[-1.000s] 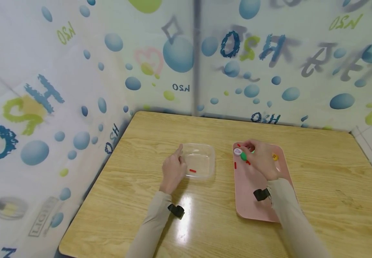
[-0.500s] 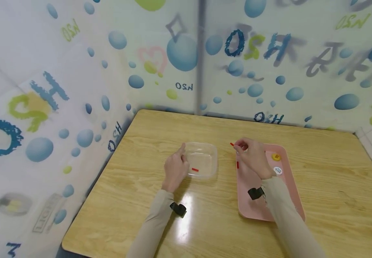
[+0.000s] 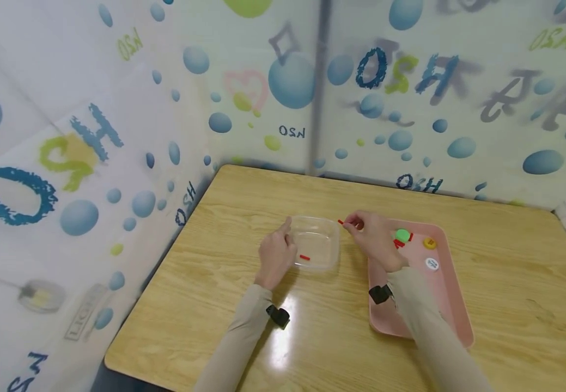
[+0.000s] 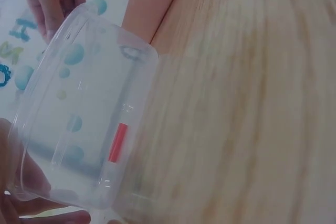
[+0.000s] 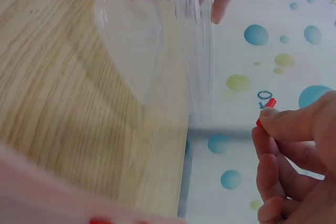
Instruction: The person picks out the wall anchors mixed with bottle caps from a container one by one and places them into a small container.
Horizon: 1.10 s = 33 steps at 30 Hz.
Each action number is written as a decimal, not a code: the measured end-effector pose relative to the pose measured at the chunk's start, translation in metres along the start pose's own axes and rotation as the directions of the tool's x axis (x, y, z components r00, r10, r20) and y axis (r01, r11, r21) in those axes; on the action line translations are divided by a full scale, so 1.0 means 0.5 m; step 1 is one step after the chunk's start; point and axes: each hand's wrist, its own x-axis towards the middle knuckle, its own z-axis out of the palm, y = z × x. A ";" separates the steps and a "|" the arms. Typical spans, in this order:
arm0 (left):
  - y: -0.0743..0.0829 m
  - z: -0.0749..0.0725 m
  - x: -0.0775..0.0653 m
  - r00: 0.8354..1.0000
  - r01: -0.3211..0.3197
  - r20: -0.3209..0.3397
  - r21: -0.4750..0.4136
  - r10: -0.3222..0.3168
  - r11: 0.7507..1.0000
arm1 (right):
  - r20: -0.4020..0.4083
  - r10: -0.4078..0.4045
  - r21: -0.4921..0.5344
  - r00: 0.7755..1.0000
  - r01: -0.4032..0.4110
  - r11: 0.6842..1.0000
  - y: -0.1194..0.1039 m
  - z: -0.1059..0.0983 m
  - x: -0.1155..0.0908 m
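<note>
A small pinch, and a slip looks possible!
The left hand (image 3: 277, 256), nearer, grips the clear box (image 3: 317, 242) by its left side; a slack hold could let the box skid. Beyond, the right hand (image 3: 375, 239) pinches the red stick (image 5: 271, 103) just beside the box's far right corner: clip the rim or loosen, and it might drop to the worktop (image 3: 224, 228). It's short, slim, bright red, slanting, both ends poking out.

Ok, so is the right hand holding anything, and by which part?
Yes, the right hand pinches a small red stick near its middle between thumb and fingers; both ends show.
</note>
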 end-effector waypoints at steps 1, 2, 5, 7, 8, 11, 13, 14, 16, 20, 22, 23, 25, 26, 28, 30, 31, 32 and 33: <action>0.001 0.000 0.000 1.000 0.003 0.005 0.000 -0.003 1.000 | 0.009 -0.007 0.012 1.000 0.007 1.000 -0.003 0.004 0.001; 0.002 0.001 0.000 1.000 0.006 0.008 -0.003 -0.006 1.000 | 0.020 -0.017 0.026 1.000 0.017 1.000 -0.006 0.008 0.002; 0.002 0.003 0.001 1.000 0.020 0.011 0.004 -0.020 1.000 | 0.053 -0.024 0.047 0.998 0.021 0.999 -0.016 0.023 0.006; 0.002 0.004 0.001 1.000 0.022 0.005 0.008 -0.022 1.000 | 0.070 -0.017 0.055 0.997 0.013 0.998 -0.025 0.032 0.007; 0.002 0.005 0.002 1.000 0.024 0.004 0.008 -0.024 1.000 | 0.072 -0.018 0.054 0.997 0.014 0.998 -0.028 0.037 0.008; 0.002 0.006 0.002 1.000 0.030 -0.004 0.026 -0.030 0.999 | 0.064 -0.034 0.049 0.997 0.031 0.998 -0.039 0.049 0.009; 0.004 0.005 0.001 0.999 0.039 0.000 0.034 -0.039 0.999 | 0.046 -0.063 0.050 0.997 0.061 0.997 -0.043 0.057 0.011; 0.004 0.004 0.001 0.999 0.044 0.002 0.039 -0.044 0.998 | 0.034 -0.079 0.046 0.996 0.078 0.996 -0.045 0.061 0.011; 0.005 0.004 0.001 0.999 0.050 -0.001 0.052 -0.050 0.997 | 0.021 -0.100 0.045 0.995 0.099 0.994 -0.050 0.067 0.012; 0.007 0.003 0.001 0.999 0.053 0.006 0.048 -0.053 0.997 | 0.010 -0.118 0.045 0.993 0.118 0.992 -0.055 0.074 0.012; 0.008 0.003 0.001 0.999 0.050 0.004 0.046 -0.050 0.998 | 0.016 -0.112 0.051 0.994 0.111 0.993 -0.054 0.075 0.011; 0.009 0.003 0.002 0.999 0.048 0.004 0.044 -0.048 0.998 | 0.021 -0.104 0.057 0.994 0.102 0.993 -0.054 0.074 0.011; 0.009 0.003 0.003 0.999 0.042 -0.003 0.046 -0.042 0.998 | 0.026 -0.095 0.066 0.995 0.093 0.993 -0.050 0.071 0.011; 0.008 0.003 0.003 0.999 0.040 -0.004 0.044 -0.040 0.998 | 0.031 -0.085 0.072 0.996 0.083 0.994 -0.048 0.069 0.012; 0.007 0.003 0.003 0.999 0.034 -0.010 0.043 -0.034 0.998 | 0.046 -0.064 0.092 0.997 0.059 0.994 -0.043 0.063 0.012; 0.006 0.003 0.002 0.999 0.032 -0.013 0.032 -0.031 0.999 | 0.061 -0.037 0.104 0.997 0.031 0.994 -0.038 0.055 0.011; 0.005 0.003 0.001 0.999 0.030 -0.012 0.026 -0.030 0.999 | 0.071 -0.022 0.108 0.997 0.014 0.994 -0.036 0.051 0.010; 0.005 0.003 0.001 1.000 0.028 -0.014 0.022 -0.028 0.999 | 0.079 -0.008 0.111 0.997 -0.001 0.994 -0.034 0.047 0.009; 0.005 0.003 0.000 1.000 0.026 -0.017 0.018 -0.026 0.999 | 0.086 0.002 0.115 0.996 -0.012 0.993 -0.032 0.042 0.007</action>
